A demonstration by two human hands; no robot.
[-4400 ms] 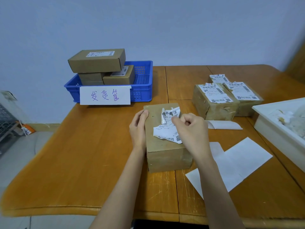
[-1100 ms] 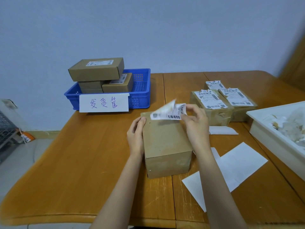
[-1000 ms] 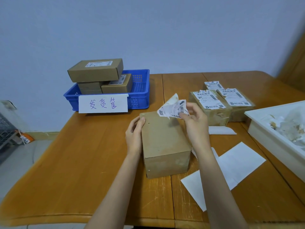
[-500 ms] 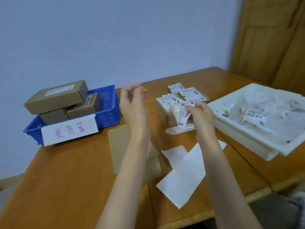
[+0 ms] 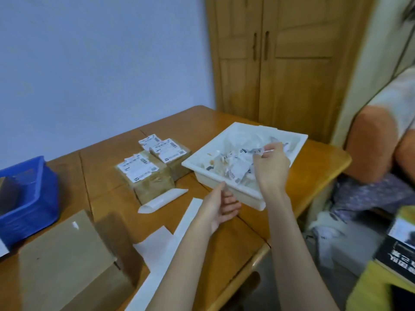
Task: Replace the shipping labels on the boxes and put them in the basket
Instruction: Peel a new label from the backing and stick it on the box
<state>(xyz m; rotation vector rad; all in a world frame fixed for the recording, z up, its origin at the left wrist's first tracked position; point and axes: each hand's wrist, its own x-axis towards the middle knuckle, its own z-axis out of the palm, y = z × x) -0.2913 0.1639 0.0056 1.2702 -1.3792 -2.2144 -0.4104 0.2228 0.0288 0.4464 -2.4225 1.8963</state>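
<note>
One wooden bench [image 5: 202,131] is seen carrying everything, and it is set against a pale wall, with one wooden cupboard [image 5: 280,63] standing behind its far right corner. One white tray [image 5: 224,182] is placed toward the bench's right edge, and a heap of torn label scraps [image 5: 235,167] is held in it. One blue basket [image 5: 33,198] is cut off at the left edge. One bare brown box [image 5: 67,261] is laid at the near left, its long axis running from near left to far right; a small white shred is left on its top. Two more labelled boxes [image 5: 146,178] are set side by side just beyond the middle, touching each other, each topped with a printed label and each with its long axis slanted from near left to far right. Two white backing sheets [image 5: 161,243] are spread between the bare box and the tray, and one curled strip [image 5: 161,199] is laid beside the nearer labelled box.

The right hand [image 5: 271,169] is held over the tray, and a peeled label [image 5: 253,151] is pinched between its fingers [image 5: 272,145], with the strip pointing left above the scraps. The left hand [image 5: 221,207] is held palm-up just in front of the tray's near wall, its fingers loosely curled and nothing gripped.
</note>
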